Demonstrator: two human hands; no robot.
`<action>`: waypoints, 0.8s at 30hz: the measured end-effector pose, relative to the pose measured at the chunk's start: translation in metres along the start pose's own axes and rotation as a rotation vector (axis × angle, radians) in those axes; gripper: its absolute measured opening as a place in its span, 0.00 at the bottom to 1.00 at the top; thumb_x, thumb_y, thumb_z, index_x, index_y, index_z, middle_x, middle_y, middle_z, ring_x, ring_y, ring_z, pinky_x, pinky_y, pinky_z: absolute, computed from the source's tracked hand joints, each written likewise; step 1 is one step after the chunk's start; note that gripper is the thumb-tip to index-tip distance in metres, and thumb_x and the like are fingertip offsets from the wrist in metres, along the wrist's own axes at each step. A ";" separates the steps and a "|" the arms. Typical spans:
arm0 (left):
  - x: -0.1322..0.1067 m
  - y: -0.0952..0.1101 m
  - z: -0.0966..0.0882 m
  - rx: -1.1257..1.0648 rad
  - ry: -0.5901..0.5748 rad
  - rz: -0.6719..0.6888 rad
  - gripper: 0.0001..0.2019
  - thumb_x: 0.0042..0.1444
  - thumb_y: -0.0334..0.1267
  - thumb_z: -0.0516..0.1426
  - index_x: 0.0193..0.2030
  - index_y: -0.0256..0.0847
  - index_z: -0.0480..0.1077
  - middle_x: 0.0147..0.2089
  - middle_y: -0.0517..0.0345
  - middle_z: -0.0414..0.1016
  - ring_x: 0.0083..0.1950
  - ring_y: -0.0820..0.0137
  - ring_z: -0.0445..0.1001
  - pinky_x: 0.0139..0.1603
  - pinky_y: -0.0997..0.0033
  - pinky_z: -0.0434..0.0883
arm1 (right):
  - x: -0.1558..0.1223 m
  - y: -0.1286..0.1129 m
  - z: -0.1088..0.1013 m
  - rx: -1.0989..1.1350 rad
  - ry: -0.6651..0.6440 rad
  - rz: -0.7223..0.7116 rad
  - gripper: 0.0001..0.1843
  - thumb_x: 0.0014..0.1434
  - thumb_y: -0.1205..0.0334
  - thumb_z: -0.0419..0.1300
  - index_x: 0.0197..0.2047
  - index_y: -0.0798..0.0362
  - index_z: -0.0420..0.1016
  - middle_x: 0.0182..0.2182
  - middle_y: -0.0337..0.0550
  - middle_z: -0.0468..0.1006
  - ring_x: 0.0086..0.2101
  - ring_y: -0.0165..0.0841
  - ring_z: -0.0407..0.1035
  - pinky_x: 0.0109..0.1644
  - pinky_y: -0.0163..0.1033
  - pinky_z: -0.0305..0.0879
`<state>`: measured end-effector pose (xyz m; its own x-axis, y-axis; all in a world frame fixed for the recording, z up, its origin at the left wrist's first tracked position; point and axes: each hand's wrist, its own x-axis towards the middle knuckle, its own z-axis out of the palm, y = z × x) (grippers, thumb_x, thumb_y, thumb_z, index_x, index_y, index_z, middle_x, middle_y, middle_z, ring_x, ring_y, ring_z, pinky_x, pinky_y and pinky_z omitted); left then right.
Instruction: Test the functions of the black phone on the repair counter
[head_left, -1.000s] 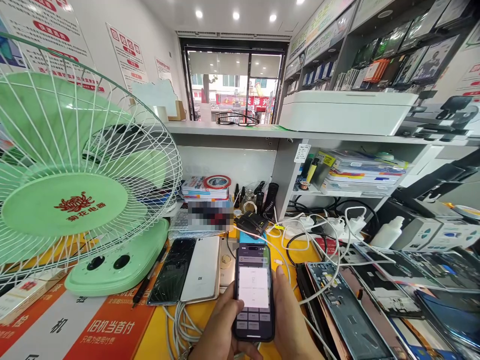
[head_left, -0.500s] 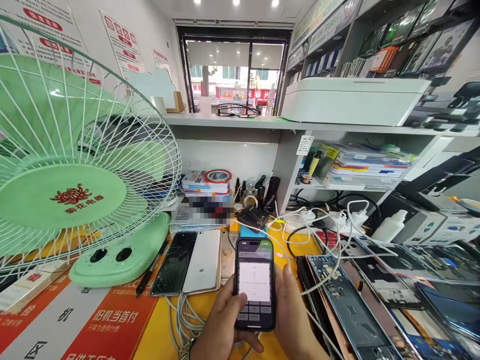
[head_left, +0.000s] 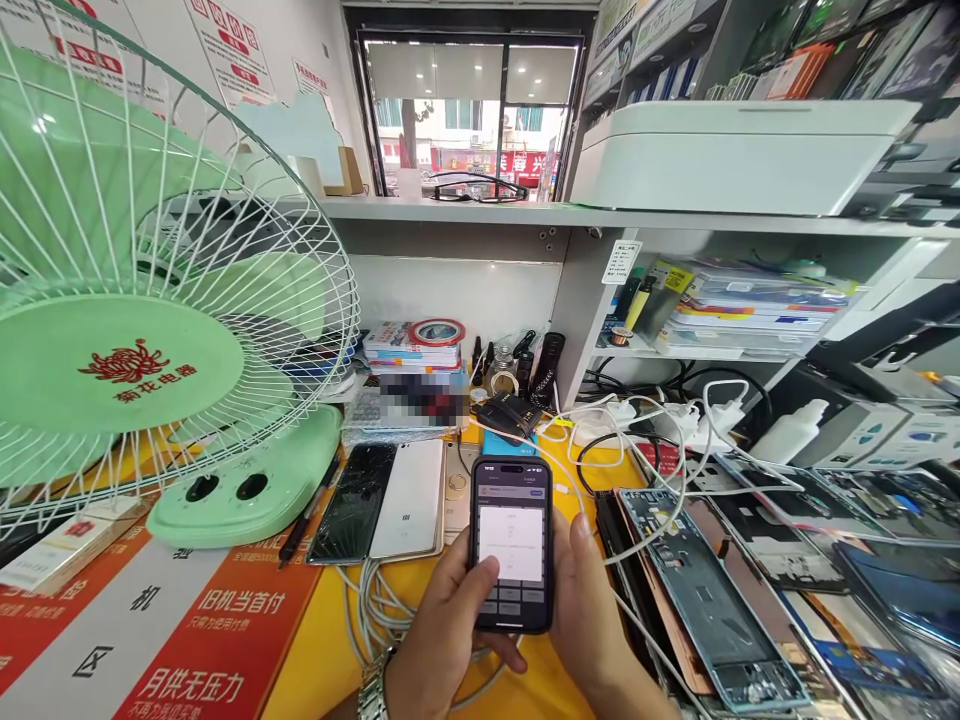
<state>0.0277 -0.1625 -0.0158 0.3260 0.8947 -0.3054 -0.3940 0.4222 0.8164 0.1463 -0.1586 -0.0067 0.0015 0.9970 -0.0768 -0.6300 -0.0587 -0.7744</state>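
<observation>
Taking the held phone (head_left: 517, 545) as the centre of the clock, it stands upright over the yellow tabletop (head_left: 319, 640), a white panel lit on its screen. The left hand (head_left: 450, 615), with a metal-banded watch (head_left: 373, 685) at its wrist, grips the phone from eight o'clock — thumb over the lower screen, though whether it presses the glass I cannot tell. The right hand (head_left: 592, 610) lies along the phone's edge at four o'clock, thumb raised; its other fingers are hidden, so I cannot tell whether they grip. Toward ten o'clock lie a white phone (head_left: 409, 505) and, touching it, a cracked dark phone (head_left: 352, 500), with the green fan (head_left: 135, 350) farther out. A coiled grey cable (head_left: 375, 610) sits at eight, white cables (head_left: 682, 430) tangle at two — and opened phone parts (head_left: 712, 600) lie between three and four
</observation>
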 end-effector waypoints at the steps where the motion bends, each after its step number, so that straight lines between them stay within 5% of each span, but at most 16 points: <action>1: 0.000 0.000 0.000 0.005 0.000 0.004 0.35 0.54 0.48 0.61 0.66 0.40 0.58 0.51 0.45 0.72 0.36 0.62 0.71 0.22 0.67 0.74 | 0.000 0.000 0.000 0.004 -0.006 0.003 0.34 0.55 0.32 0.56 0.53 0.48 0.76 0.45 0.44 0.80 0.48 0.43 0.71 0.55 0.46 0.64; 17: 0.001 -0.005 -0.004 0.005 -0.005 -0.008 0.34 0.58 0.48 0.58 0.68 0.43 0.52 0.45 0.48 0.70 0.38 0.63 0.70 0.23 0.67 0.75 | 0.000 0.002 -0.001 -0.010 -0.045 0.045 0.32 0.57 0.32 0.51 0.46 0.51 0.78 0.33 0.46 0.81 0.32 0.39 0.74 0.33 0.41 0.71; 24: 0.002 -0.007 -0.007 0.007 -0.042 -0.008 0.34 0.59 0.49 0.55 0.69 0.39 0.50 0.39 0.49 0.72 0.35 0.62 0.71 0.23 0.66 0.75 | 0.004 0.000 0.001 0.045 -0.024 0.082 0.33 0.55 0.31 0.53 0.44 0.52 0.79 0.33 0.45 0.81 0.34 0.40 0.74 0.39 0.43 0.71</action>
<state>0.0251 -0.1629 -0.0252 0.3650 0.8844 -0.2909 -0.3855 0.4280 0.8174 0.1458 -0.1549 -0.0061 -0.0698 0.9899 -0.1235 -0.6617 -0.1386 -0.7368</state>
